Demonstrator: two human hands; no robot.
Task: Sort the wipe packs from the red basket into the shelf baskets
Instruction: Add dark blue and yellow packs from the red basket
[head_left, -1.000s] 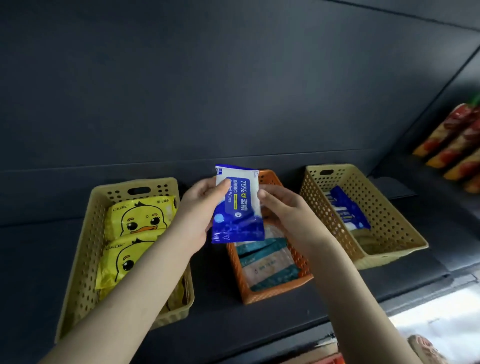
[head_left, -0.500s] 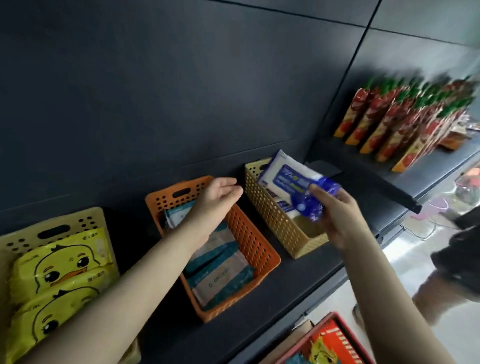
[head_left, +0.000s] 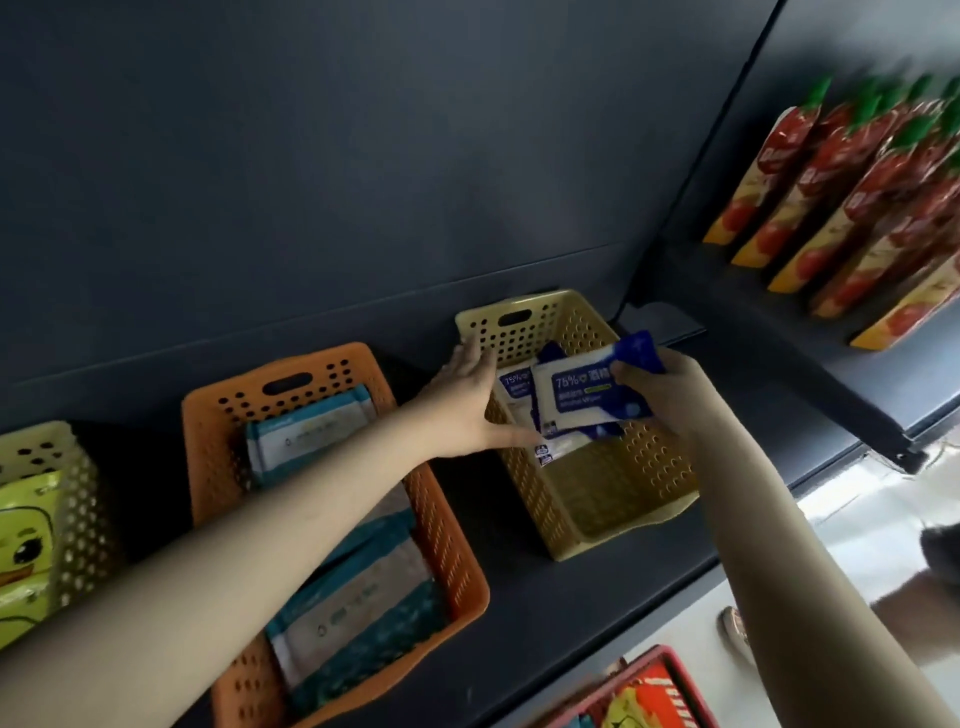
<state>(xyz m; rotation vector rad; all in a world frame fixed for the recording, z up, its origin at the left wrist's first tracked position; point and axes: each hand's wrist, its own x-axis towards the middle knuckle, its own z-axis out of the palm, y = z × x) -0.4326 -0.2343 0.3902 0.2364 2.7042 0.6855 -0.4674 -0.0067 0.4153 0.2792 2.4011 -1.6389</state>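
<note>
Blue pack (head_left: 582, 397) hangs over yellow basket (head_left: 655, 460), right hand (head_left: 670, 397) gripping, left hand (head_left: 462, 405) flat beside.

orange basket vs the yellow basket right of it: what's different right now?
Contents: the orange basket holds teal-and-white packs along its length; the yellow basket has blue-and-white packs at the back, front floor bare. Hands: the left hand rests on the yellow basket's left wall, the right hand holds a blue pack over it; neither touches the orange basket. Shared: perforated plastic, handle slot, same shelf.
</note>
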